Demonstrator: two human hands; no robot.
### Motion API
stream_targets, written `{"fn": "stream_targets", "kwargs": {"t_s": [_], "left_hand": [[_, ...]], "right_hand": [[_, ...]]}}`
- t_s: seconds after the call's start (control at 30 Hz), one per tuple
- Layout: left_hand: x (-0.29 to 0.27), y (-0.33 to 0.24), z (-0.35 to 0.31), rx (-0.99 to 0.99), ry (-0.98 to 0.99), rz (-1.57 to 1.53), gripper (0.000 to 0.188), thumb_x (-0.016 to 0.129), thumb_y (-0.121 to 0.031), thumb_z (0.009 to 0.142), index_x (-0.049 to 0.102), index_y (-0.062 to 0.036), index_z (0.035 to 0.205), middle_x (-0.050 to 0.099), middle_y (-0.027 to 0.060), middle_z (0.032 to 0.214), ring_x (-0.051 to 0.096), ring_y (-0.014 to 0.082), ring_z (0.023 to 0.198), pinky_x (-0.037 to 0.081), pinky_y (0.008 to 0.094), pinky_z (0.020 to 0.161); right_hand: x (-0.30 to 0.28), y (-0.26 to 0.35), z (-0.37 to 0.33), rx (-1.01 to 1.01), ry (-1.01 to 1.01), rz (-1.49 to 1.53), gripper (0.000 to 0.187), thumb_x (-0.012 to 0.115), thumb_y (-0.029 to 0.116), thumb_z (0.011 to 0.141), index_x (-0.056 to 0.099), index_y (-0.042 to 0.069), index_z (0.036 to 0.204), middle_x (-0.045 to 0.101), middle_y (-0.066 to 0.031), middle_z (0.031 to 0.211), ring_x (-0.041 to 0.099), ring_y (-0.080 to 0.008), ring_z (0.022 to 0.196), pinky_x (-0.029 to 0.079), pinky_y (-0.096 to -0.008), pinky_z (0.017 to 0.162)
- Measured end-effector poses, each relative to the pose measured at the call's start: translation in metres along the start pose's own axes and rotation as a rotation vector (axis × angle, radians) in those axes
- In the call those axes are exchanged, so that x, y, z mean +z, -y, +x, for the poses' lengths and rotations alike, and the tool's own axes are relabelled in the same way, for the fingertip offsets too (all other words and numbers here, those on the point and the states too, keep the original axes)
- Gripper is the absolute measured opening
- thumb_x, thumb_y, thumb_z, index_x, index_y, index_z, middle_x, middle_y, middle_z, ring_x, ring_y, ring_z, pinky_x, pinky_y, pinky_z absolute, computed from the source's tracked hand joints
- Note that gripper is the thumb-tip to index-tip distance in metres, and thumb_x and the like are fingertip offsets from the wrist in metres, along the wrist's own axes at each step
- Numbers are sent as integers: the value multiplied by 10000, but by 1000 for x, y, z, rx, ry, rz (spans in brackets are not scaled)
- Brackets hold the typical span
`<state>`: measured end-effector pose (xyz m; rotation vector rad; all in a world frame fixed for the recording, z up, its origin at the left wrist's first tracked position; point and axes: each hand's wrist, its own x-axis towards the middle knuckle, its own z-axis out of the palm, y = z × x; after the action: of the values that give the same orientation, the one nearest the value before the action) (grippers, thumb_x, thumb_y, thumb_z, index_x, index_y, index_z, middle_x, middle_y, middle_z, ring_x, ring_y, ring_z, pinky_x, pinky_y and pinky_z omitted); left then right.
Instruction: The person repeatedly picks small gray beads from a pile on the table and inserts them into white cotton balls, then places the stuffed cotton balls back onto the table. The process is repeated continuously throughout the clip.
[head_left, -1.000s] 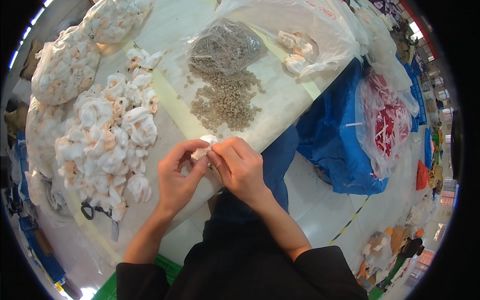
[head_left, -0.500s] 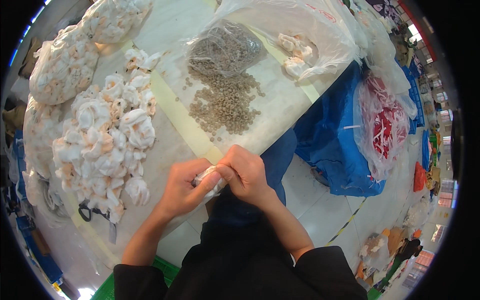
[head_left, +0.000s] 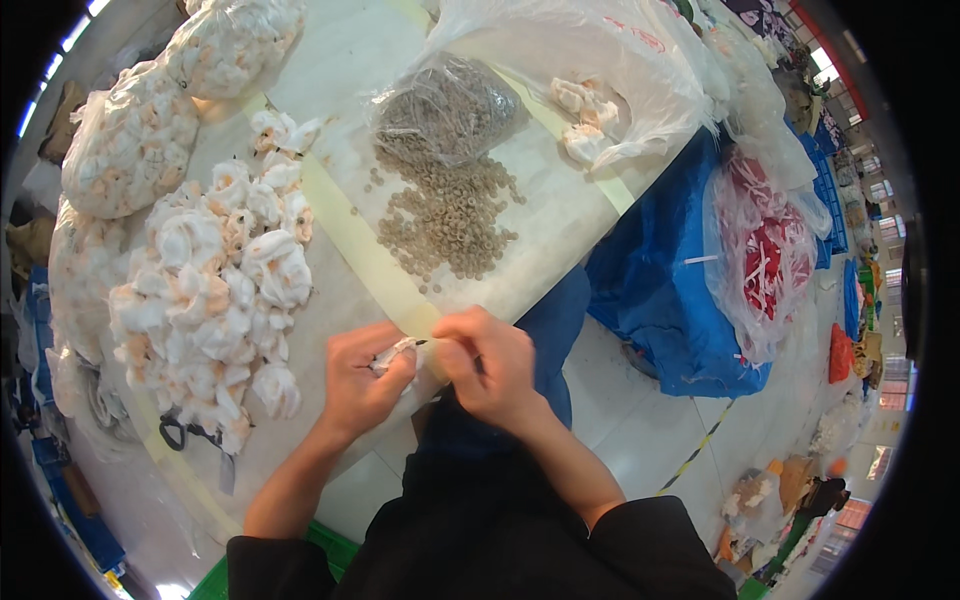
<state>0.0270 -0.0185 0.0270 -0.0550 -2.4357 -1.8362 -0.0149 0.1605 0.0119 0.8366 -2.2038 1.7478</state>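
Observation:
Close to the table's near edge, my left hand (head_left: 365,375) is closed round a small white fabric piece (head_left: 392,356), its thumb pressed along it. A short dark tip pokes out of the piece toward my right hand (head_left: 490,365). That hand's thumb and forefinger are pinched together right beside the tip; whatever sits between them is hidden. To the left spreads a heap of soft white and peach fabric pieces (head_left: 215,290). Beyond my hands lies a pile of small grey-beige plastic rings (head_left: 450,220), spilling from a clear plastic bag (head_left: 445,100).
Filled clear bags (head_left: 130,140) of similar pieces line the left side. A white plastic bag (head_left: 620,50) lies at the back right with a few pieces at its mouth. Beside the table stands a blue bag (head_left: 660,290) with red and white material. Yellow tape (head_left: 350,240) crosses the tabletop.
My hands have drawn slightly apart, and the right thumb has come off the fabric piece. The dark tip now shows between them.

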Motion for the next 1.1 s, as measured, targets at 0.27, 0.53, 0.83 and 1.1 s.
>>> {"fn": "stream_targets", "kwargs": {"t_s": [0.27, 0.53, 0.83, 1.1], "left_hand": [[-1, 13, -1, -94, -138, -70, 304, 619, -163, 962, 552, -29, 697, 505, -42, 638, 406, 40, 593, 285, 268, 522], [-1, 13, -5, -125, -210, -71, 306, 616, -156, 948, 507, -43, 685, 470, -55, 643, 373, 41, 594, 261, 278, 523], [-5, 13, -2, -114, -198, -84, 253, 637, -105, 901, 533, 16, 704, 480, 0, 630, 410, 75, 606, 306, 301, 545], [-5, 12, -2, -103, -182, -103, 234, 645, -95, 910, 584, 20, 715, 521, 7, 625, 447, 74, 594, 337, 299, 538]], "right_hand": [[-57, 130, 34, -501, -38, 454, 155, 736, -14, 757, 600, 61, 745, 640, -81, 684, 528, -196, 487, 430, -321, 456], [-28, 125, 34, -602, -152, 355, 106, 595, 12, 684, 580, 74, 769, 575, -62, 667, 481, -178, 475, 370, -288, 429], [-35, -11, 48, -65, 57, -552, 125, 713, 79, 883, 736, 106, 1003, 651, -54, 882, 687, -264, 690, 542, -381, 589], [-25, -46, 52, 6, 64, -548, 124, 765, 86, 912, 756, 97, 1035, 668, -39, 970, 705, -227, 700, 551, -354, 614]]}}
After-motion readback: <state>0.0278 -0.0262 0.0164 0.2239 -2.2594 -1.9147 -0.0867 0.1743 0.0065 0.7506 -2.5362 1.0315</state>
